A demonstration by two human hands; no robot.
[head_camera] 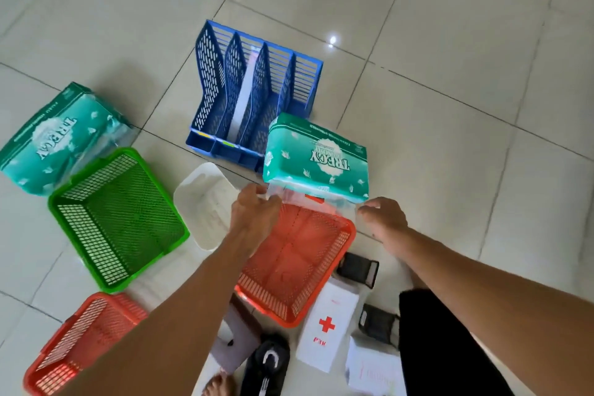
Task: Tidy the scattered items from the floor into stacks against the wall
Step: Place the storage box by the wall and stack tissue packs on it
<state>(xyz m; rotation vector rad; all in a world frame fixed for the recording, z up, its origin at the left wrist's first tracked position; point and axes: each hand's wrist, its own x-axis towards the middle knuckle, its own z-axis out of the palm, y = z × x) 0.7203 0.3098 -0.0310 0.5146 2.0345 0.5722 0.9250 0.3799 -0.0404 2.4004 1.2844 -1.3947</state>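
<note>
Both forearms outstretched; left hand, right hand fingers pinching tissue pack wrapper.

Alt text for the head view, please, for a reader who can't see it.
Both hands, left and right, pinch the clear end of a green tissue pack above an orange mesh tray. Around it on the tiled floor lie a blue file rack and green tray.

Tissue pack between both hands
</note>
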